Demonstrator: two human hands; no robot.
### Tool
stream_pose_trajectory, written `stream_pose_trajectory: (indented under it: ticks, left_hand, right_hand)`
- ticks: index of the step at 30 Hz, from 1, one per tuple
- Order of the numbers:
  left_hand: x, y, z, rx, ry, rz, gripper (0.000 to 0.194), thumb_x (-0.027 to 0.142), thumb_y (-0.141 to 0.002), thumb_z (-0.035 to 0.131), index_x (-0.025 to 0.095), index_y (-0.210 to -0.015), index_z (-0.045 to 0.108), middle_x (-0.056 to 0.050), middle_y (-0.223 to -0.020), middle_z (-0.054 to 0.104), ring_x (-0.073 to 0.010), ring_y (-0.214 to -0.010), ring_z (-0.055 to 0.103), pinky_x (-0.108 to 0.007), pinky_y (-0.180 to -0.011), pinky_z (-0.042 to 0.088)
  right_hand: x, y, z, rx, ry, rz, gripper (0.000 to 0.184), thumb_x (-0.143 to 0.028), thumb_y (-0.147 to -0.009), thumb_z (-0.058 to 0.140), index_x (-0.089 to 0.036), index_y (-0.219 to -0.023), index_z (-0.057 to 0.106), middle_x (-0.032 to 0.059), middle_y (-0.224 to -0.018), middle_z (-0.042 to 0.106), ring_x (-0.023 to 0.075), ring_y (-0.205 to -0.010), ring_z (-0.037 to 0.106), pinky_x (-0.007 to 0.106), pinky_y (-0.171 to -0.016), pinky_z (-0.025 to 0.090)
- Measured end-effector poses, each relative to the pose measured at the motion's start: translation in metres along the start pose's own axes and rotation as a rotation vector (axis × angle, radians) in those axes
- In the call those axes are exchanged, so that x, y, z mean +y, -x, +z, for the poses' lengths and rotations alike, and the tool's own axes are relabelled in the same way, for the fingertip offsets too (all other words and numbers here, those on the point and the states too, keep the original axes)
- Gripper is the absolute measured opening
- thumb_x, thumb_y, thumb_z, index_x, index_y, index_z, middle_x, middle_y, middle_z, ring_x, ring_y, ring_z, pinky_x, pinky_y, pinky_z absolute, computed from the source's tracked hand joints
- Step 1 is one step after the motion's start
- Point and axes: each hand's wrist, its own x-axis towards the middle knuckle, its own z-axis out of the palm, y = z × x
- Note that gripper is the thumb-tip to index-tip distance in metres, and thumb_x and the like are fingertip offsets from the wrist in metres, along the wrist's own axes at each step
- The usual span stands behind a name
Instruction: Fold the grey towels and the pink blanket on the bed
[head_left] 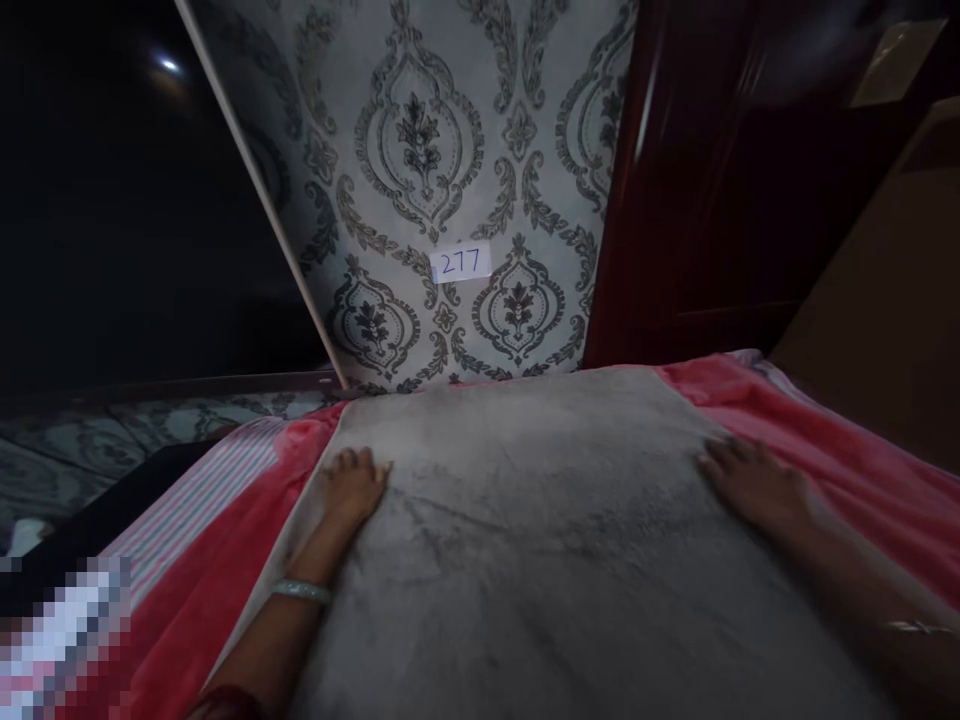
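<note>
A grey plush blanket (517,560) lies spread over a red and pink blanket (187,590), with faint creases running across its middle. My left hand (354,485) rests palm down near the grey blanket's left edge, its fingers stretched toward the wall. Across from it, my right hand (754,485) lies on the grey blanket close to the right edge, fingers also extended and slightly blurred. Both hands touch the fabric without gripping it. A pale bangle sits on the left wrist, and a thin bracelet on the right.
Patterned wallpaper (420,150) rises behind the far edge, bearing a paper label (461,262) reading 277. A large black screen (135,200) stands at left. Dark red wooden panelling (697,200) and a brown board-like surface (885,300) border the right side.
</note>
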Motion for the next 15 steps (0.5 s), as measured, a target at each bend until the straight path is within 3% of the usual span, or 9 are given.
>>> stream_pose_trajectory:
  ticks: [2, 5, 6, 8, 9, 11, 15]
  left_hand:
    - [0.039, -0.007, 0.007, -0.04, 0.028, 0.103, 0.055, 0.044, -0.099, 0.05, 0.022, -0.149, 0.047, -0.017, -0.16, 0.038, -0.0336, -0.147, 0.035, -0.056, -0.116, 0.034]
    - [0.102, -0.019, 0.017, -0.186, 0.127, 0.551, 0.061, 0.049, -0.101, 0.041, 0.029, -0.158, 0.033, -0.01, -0.167, 0.025, -0.0313, -0.155, 0.018, -0.059, -0.122, 0.02]
    - [0.116, -0.025, 0.019, -0.21, 0.139, 0.626, 0.061, 0.05, -0.101, 0.038, 0.03, -0.158, 0.032, -0.008, -0.167, 0.025, -0.0306, -0.155, 0.018, -0.06, -0.122, 0.017]
    - [0.127, -0.042, 0.023, -0.198, 0.129, 0.627, 0.059, 0.05, -0.101, 0.035, 0.03, -0.157, 0.034, -0.007, -0.166, 0.027, -0.0301, -0.155, 0.02, -0.061, -0.122, 0.017]
    - [0.121, -0.052, 0.024, -0.179, 0.108, 0.572, 0.058, 0.048, -0.102, 0.034, 0.03, -0.157, 0.036, -0.007, -0.166, 0.029, -0.03, -0.154, 0.022, -0.061, -0.122, 0.017]
    - [0.088, -0.073, 0.026, -0.133, 0.052, 0.41, 0.056, 0.044, -0.102, 0.032, 0.03, -0.155, 0.038, -0.007, -0.165, 0.032, -0.0299, -0.153, 0.025, -0.061, -0.121, 0.018]
    - [-0.014, -0.103, 0.032, -0.057, -0.031, 0.079, 0.056, 0.042, -0.102, 0.027, 0.028, -0.155, 0.039, -0.008, -0.166, 0.029, -0.0301, -0.153, 0.025, -0.06, -0.119, 0.023]
  right_hand:
    - [-0.061, 0.006, -0.003, 0.021, -0.036, -0.279, 0.057, -0.047, -0.099, 0.03, -0.025, -0.148, 0.05, 0.0119, -0.16, 0.04, 0.0353, -0.148, 0.033, 0.062, -0.112, 0.035]
    - [-0.164, 0.016, 0.001, -0.083, -0.131, -0.675, 0.057, -0.046, -0.101, 0.03, -0.032, -0.155, 0.04, 0.0066, -0.165, 0.03, 0.0299, -0.152, 0.026, 0.058, -0.118, 0.028]
    - [-0.191, 0.017, 0.005, -0.122, -0.154, -0.762, 0.057, -0.046, -0.102, 0.028, -0.032, -0.157, 0.037, 0.0055, -0.166, 0.027, 0.0285, -0.153, 0.024, 0.057, -0.119, 0.026]
    - [-0.224, 0.008, 0.012, -0.206, -0.158, -0.855, 0.058, -0.047, -0.102, 0.027, -0.033, -0.158, 0.035, 0.0037, -0.166, 0.027, 0.0275, -0.153, 0.022, 0.057, -0.121, 0.023]
    - [-0.227, -0.001, 0.016, -0.232, -0.146, -0.86, 0.058, -0.048, -0.102, 0.027, -0.032, -0.158, 0.035, 0.0037, -0.166, 0.028, 0.0276, -0.153, 0.023, 0.058, -0.121, 0.022]
    - [-0.21, -0.031, 0.023, -0.231, -0.11, -0.792, 0.06, -0.051, -0.101, 0.029, -0.031, -0.156, 0.039, 0.0046, -0.165, 0.028, 0.0292, -0.153, 0.024, 0.059, -0.12, 0.022]
    - [-0.112, -0.099, 0.033, -0.086, -0.055, -0.47, 0.061, -0.051, -0.099, 0.025, -0.031, -0.155, 0.04, 0.0079, -0.164, 0.032, 0.0333, -0.15, 0.03, 0.065, -0.115, 0.029]
